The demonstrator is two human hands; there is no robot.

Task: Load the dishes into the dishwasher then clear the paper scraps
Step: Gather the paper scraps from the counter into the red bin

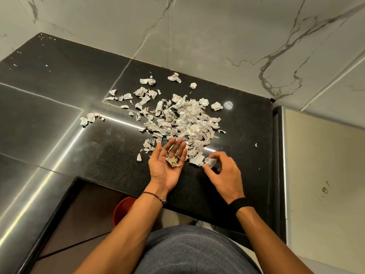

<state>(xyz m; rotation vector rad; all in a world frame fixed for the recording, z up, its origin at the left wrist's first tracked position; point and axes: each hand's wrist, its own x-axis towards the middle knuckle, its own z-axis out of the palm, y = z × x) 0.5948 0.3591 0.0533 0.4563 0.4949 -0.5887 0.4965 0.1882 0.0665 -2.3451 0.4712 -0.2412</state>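
A heap of crumpled white paper scraps (185, 119) lies spread over the black stone counter (237, 175), with loose pieces trailing to the left and the back. My left hand (167, 165) rests palm up at the near edge of the heap, fingers apart, with a small crumpled scrap (173, 161) lying in the palm. My right hand (223, 173) is beside it, its fingertips pinching a crumpled white scrap (209, 162) at the counter surface. No dishes or dishwasher are in view.
A marble-patterned wall (197, 36) rises behind the counter. A red bucket (123, 210) stands on the floor below the counter's front edge. A beige panel (324, 175) stands to the right of the counter. The counter continues to the left in an L shape.
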